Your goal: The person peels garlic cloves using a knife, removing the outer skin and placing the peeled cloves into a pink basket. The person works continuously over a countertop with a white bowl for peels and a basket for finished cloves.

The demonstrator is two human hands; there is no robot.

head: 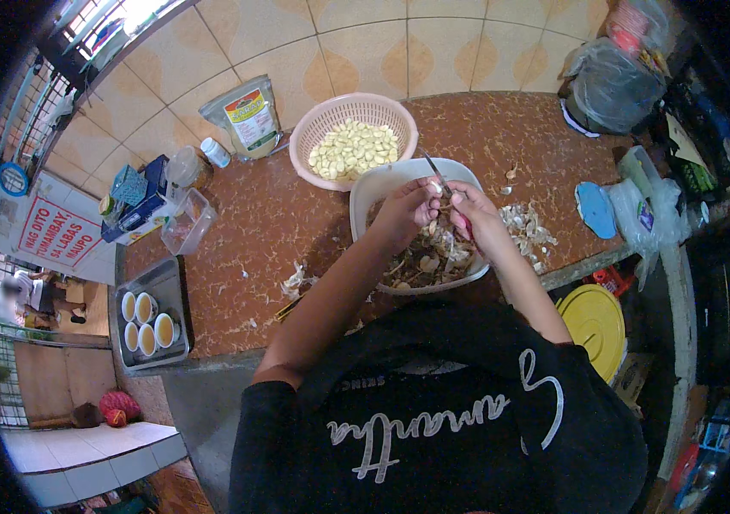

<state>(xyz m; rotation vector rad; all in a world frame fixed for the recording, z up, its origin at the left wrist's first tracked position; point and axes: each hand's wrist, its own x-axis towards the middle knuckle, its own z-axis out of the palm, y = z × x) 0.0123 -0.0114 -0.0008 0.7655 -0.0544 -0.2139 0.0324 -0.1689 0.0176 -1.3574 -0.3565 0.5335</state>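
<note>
Above a white plastic tub [365,212], my left hand [407,209] pinches a garlic clove [434,187] in its fingertips. My right hand [475,215] grips a small knife [434,168] with a pink handle, its blade pointing up and away beside the clove. Garlic skins and unpeeled garlic [432,263] lie in the tub, partly hidden by my hands. Just behind it, a pink plastic colander [299,141] holds many peeled garlic cloves [355,148]. More papery skins [529,228] are scattered on the counter to the right of the tub.
On the brown counter [223,289], a metal tray [175,334] with several filled cups is at left, near a clear plastic container [189,221]. A pouch [249,119] and white bottle [215,152] stand by the tiled wall. Plastic bags [651,212] lie at right. A person [50,292] is far left.
</note>
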